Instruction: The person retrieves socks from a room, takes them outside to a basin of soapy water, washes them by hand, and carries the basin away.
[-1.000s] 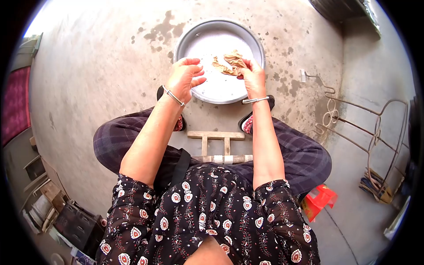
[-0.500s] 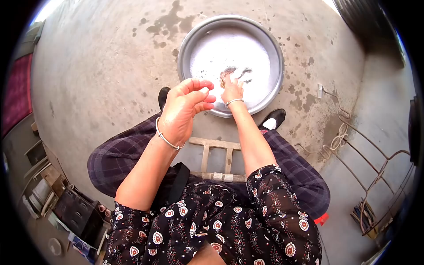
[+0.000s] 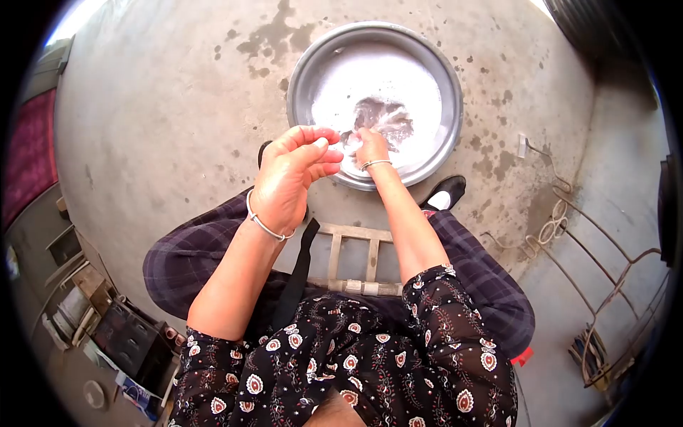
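A large grey basin of foamy water stands on the floor in front of me. Over its near rim reaches my right hand, fingertips down in the suds. Foam and the hand's angle hide those fingers, so their grip is unclear. Beside them the foam has parted, showing dark water. My left hand is raised near the basin's left front edge, fingers curved but apart, nothing visible between them. A bracelet circles each wrist.
A wooden frame lies between my legs. Bent metal rods stand at the right. Wet spots mark the concrete floor. Household items, including a dark box, crowd the lower left.
My right hand's spread fingers have dipped and drawn in toward the near side of the basin. A wider patch of dark water shows through the foam. My left hand stays nearly still.
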The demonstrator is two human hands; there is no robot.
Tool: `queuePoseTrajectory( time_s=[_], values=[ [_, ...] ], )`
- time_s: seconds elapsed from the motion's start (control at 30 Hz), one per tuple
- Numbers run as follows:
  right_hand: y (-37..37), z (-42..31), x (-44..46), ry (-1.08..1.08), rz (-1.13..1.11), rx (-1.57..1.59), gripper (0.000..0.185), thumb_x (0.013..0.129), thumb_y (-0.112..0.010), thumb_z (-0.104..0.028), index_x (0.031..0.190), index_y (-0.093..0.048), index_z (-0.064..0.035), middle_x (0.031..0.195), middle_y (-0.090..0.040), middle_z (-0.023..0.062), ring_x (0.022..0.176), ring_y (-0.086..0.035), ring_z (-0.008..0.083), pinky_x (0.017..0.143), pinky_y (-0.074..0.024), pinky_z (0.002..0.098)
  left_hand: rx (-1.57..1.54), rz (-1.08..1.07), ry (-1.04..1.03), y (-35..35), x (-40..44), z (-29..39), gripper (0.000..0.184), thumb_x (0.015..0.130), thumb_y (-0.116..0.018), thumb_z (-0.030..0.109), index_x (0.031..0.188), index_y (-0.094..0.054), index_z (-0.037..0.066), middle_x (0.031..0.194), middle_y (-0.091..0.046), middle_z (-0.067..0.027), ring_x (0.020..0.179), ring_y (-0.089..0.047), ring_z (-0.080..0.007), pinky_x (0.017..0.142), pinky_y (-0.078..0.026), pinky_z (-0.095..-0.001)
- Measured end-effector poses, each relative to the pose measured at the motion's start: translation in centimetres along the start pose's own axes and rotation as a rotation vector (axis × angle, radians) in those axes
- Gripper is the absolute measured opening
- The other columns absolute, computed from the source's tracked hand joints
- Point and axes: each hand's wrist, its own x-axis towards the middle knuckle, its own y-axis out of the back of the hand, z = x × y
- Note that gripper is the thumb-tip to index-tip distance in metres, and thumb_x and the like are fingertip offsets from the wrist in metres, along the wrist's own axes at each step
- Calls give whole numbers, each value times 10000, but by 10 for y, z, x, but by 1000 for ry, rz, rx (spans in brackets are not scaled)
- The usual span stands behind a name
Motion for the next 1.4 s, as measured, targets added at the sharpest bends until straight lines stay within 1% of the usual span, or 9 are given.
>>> queuePoseTrajectory(
  time_s=[0.2,0.43,0.63,0.73,0.9,1.03,1.17,1.33,1.4],
  values=[
    [82,-46,-12,-223,82,1204,139,773,-503,39,875,-588,-1,830,-597,55,736,-565,123,685,-476,252,-35,97,-33,-2,10,-14,252,875,-497,158,1037,-496,-35,1035,-531,-130,929,-532,-200,824,-441,-319],
    [163,-162,-77,54,85,1633,233,874,-549,-225,949,-563,-5,897,-573,61,837,-575,150,737,-494,296,-312,-146,40,-9,17,-31,467,888,-460,407,1150,-433,21,1082,-504,-121,993,-501,-247,823,-424,-413],
    [132,-218,-121,468,592,528,87,757,-607,-67,842,-616,-49,810,-579,67,817,-561,195,762,-426,293,-703,-417,13,-29,-4,-19,263,912,-433,262,1059,-513,59,1049,-551,-93,888,-567,-175,822,-457,-345],
    [151,-197,-70,561,799,71,125,745,-569,-99,861,-606,-71,816,-583,92,736,-530,268,809,-379,379,-634,-351,-170,-31,4,-30,372,931,-375,266,1166,-450,-13,1188,-498,-142,1091,-471,-225,942,-384,-363],
    [123,-214,-120,626,625,301,267,827,-469,-101,1018,-598,35,1098,-578,178,1104,-495,330,956,-354,377,-784,-303,-76,-30,3,-16,311,933,-397,243,1130,-490,20,1127,-536,-90,1055,-486,-183,924,-391,-343],
    [160,-183,-68,576,691,-43,311,881,-425,-209,988,-611,17,1083,-587,175,1119,-490,307,987,-286,401,-571,-399,-211,-47,-12,-30,276,928,-400,203,1127,-491,36,1128,-526,-83,1039,-506,-169,931,-388,-337],
    [128,-203,-108,630,598,389,337,875,-443,-239,1025,-600,18,1124,-568,176,1149,-466,302,986,-288,387,-721,-443,-107,-38,-6,-13,280,911,-419,180,1138,-483,29,1170,-511,-106,1050,-502,-169,930,-389,-322],
    [160,-187,-76,650,758,-79,316,879,-410,-199,964,-625,15,1067,-598,171,1087,-516,311,933,-344,406,-535,-399,-215,-46,-20,-33,294,896,-476,245,1093,-517,31,1106,-530,-48,1001,-495,-130,891,-394,-282],
    [154,-188,-77,591,688,129,314,872,-432,-214,965,-627,14,1049,-607,167,1067,-530,308,934,-354,399,-519,-421,-169,-46,-17,-26,295,895,-480,246,1096,-515,33,1121,-523,-59,1007,-493,-143,903,-388,-292]
  ],
)
